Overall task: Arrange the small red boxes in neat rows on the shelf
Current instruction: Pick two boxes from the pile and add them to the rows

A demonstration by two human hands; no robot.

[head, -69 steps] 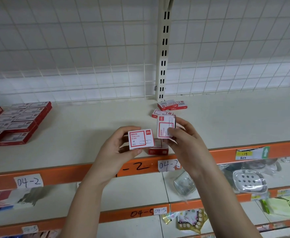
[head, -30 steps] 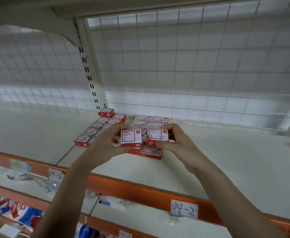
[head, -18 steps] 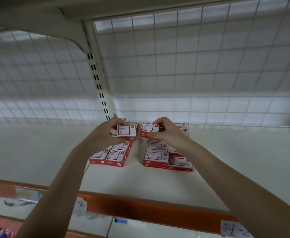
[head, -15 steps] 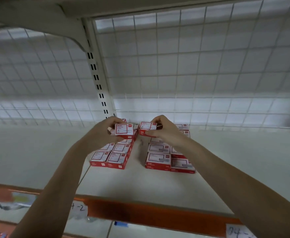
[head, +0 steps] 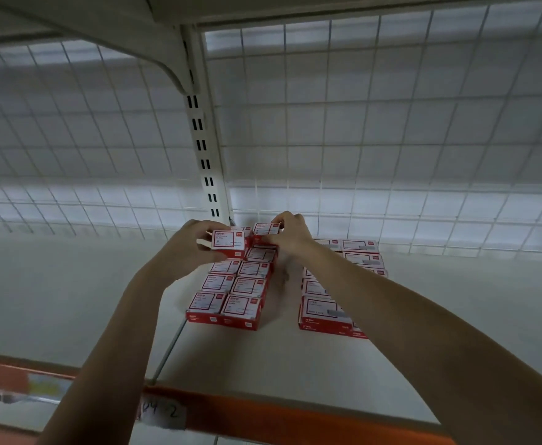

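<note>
On the white shelf (head: 295,358) lie two blocks of small red boxes with white labels: a left block (head: 231,293) two boxes wide and a right block (head: 337,297) partly hidden by my right forearm. My left hand (head: 189,244) grips one red box (head: 228,243) just above the far end of the left block. My right hand (head: 290,232) holds another red box (head: 265,230) beside it, at the back of the same block near the wire grid.
A white slotted upright (head: 203,155) and a wire grid back panel (head: 375,139) close the shelf behind the boxes. The shelf above (head: 70,14) hangs overhead. An orange front rail (head: 263,415) with a handwritten label (head: 162,412) runs along the near edge.
I turned from the loose boxes to the arranged blocks. Both hands carried their boxes forward and now hold them at the far end of the left block.
</note>
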